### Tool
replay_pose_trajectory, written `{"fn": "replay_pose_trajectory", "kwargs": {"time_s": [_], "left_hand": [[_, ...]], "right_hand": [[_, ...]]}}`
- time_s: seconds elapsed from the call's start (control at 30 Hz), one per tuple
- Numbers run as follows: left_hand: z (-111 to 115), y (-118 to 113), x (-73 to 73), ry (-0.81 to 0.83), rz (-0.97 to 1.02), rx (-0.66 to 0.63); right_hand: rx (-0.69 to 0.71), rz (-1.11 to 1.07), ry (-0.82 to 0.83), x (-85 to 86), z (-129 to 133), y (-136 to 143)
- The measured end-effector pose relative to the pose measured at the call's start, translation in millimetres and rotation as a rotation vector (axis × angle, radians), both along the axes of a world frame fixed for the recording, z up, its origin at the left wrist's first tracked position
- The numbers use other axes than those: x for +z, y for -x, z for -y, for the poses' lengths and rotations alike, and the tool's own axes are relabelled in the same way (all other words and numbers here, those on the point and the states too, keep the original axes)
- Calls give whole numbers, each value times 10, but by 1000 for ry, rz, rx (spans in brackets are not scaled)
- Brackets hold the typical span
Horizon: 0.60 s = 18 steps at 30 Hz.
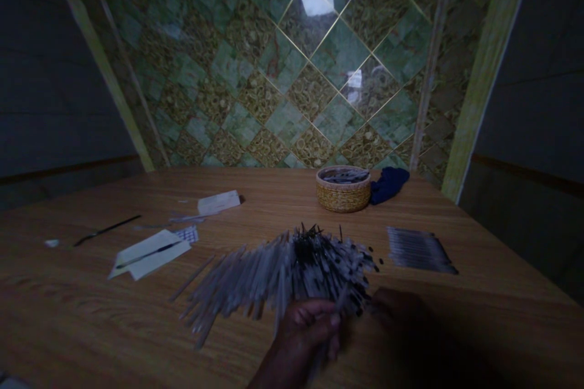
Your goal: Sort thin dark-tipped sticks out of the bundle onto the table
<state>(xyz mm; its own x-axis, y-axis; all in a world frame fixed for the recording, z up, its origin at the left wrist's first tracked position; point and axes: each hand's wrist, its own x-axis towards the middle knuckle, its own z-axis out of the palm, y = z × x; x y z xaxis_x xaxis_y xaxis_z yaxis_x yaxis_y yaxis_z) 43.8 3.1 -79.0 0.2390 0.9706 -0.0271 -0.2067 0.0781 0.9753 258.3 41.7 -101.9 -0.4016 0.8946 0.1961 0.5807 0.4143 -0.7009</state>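
A broad heap of clear, pen-like tubes point(260, 276), many with black ends, lies fanned across the wooden table in front of me. At the heap's near edge, my left hand point(310, 329) is closed, thumb against fingers, on a thin clear pen tube point(342, 296) that points up and away. To its right, my right hand point(395, 307) is close to the left one, dark and blurred. Whether its fingers hold anything is hidden in shadow. Beyond it, several similar pens point(418, 249) lie side by side in a neat row.
A round woven basket point(343, 196) of similar pens stands at the back, with a dark blue cloth point(389, 185) beside it. Left of the heap are a white box point(219, 202), papers point(148, 255) with a dark pen on top, and a thin black stick point(108, 230). A tiled wall point(283, 73) rises behind the table.
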Motion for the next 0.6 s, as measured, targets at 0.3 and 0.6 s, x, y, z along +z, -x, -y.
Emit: {"fn": "replay_pose_trajectory", "kwargs": {"time_s": [0.3, 0.6], "left_hand": [[14, 3, -60, 21, -135, -140], [7, 3, -87, -8, -183, -178]], "right_hand": [[-13, -651, 317, 207, 16, -124], [118, -677, 114, 271, 71, -50]]}}
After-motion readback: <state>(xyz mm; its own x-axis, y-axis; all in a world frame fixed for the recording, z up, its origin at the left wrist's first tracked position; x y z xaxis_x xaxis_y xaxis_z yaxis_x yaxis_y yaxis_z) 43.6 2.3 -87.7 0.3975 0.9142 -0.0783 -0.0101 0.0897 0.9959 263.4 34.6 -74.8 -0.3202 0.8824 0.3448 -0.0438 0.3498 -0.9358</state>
